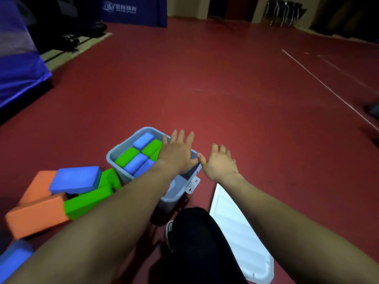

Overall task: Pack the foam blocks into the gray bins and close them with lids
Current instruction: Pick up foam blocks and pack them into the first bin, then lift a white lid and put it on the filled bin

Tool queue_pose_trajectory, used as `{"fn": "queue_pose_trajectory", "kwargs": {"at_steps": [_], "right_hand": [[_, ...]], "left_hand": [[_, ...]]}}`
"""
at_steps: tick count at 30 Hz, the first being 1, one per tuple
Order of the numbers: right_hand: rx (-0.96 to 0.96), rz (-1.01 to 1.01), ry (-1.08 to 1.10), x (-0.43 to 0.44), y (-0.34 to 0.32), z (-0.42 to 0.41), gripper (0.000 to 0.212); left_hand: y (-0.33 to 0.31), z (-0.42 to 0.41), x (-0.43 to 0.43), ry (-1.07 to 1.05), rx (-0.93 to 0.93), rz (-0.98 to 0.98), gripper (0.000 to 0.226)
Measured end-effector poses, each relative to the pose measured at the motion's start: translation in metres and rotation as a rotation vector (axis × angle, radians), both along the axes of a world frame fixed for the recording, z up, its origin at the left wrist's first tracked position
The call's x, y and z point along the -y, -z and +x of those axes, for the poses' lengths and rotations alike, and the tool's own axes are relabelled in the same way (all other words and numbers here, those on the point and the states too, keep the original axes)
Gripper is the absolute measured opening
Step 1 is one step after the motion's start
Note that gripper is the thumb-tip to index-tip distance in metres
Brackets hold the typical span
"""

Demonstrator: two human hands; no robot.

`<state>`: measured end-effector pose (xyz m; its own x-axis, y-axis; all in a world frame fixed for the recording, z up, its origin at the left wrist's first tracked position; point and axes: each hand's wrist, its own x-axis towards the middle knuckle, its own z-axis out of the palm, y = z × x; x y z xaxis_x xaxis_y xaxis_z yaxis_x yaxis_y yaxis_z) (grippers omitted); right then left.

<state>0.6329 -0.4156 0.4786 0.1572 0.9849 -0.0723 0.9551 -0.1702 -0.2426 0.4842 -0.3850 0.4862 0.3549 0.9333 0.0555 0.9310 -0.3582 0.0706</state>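
A gray bin (120,168) stands on the red floor, packed with blue and green foam blocks (135,158). My left hand (176,154) hovers flat over the bin's right side, fingers spread, holding nothing. My right hand (219,162) is open just right of the bin, above the floor. A white-gray lid (240,232) lies on the floor to the right of my leg. Left of the bin sits a loose pile: orange blocks (34,214), a green block (86,201), and a blue block (75,179) on top.
My dark trouser leg and shoe (194,242) are below the bin. Another blue block (14,259) shows at the bottom left corner. A blue padded mat (18,64) lies at far left. A white line (328,89) crosses the floor at right.
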Motion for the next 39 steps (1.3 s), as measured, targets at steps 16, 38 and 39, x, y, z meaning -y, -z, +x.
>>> {"fn": "queue_pose_trajectory", "kwargs": {"at_steps": [16, 38, 39], "right_hand": [[0.013, -0.293, 0.362, -0.067, 0.223, 0.12, 0.067], [-0.124, -0.713, 0.414, -0.046, 0.531, 0.096, 0.017], [-0.135, -0.724, 0.434, -0.046, 0.532, 0.099, 0.016]], "left_hand": [[0.253, 0.146, -0.098, 0.384, 0.049, -0.374, 0.09], [0.519, 0.121, -0.04, 0.303, 0.012, -0.673, 0.084], [0.516, 0.121, -0.04, 0.31, 0.005, -0.671, 0.083]]}}
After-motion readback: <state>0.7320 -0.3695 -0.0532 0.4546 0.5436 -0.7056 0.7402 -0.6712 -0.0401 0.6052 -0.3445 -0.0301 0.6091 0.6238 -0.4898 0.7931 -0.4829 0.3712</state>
